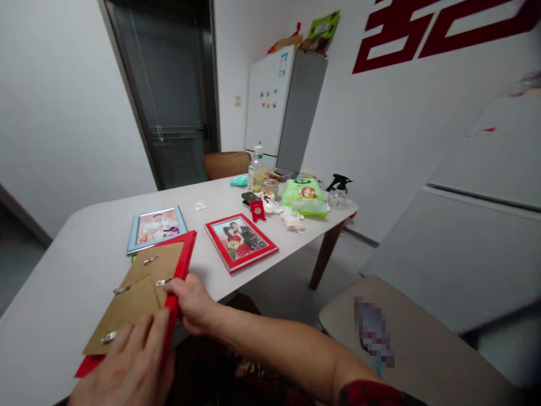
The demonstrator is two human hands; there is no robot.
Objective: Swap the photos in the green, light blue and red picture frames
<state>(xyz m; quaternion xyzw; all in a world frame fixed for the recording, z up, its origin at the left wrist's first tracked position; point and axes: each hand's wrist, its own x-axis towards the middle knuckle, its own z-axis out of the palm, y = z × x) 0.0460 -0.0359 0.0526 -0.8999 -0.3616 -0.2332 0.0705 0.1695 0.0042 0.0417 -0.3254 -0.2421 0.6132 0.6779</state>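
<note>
In the head view a red picture frame (pixel 186 256) is tilted over the near left of the white table, its back towards me. Its brown backing board (pixel 131 299) has several metal clips and a stand flap. My right hand (pixel 194 304) grips the frame's right edge, thumb at a metal clip (pixel 164 282). Across the near end lies my left hand (pixel 131 361), fingers over the backing and the red edge; its thumb is mostly hidden. Behind it lies a blue picture frame (pixel 134 234) with a photo, and to the right another red-edged picture frame (pixel 253 260), photo up.
On the white table (pixel 101 220) stand a bottle (pixel 255 172), a green tissue pack (pixel 304 197), a small red card (pixel 257 211), crumpled tissues (pixel 292 221) and a spray bottle (pixel 338 194). A chair (pixel 228 164) is behind; a beige seat (pixel 414 338) is at right.
</note>
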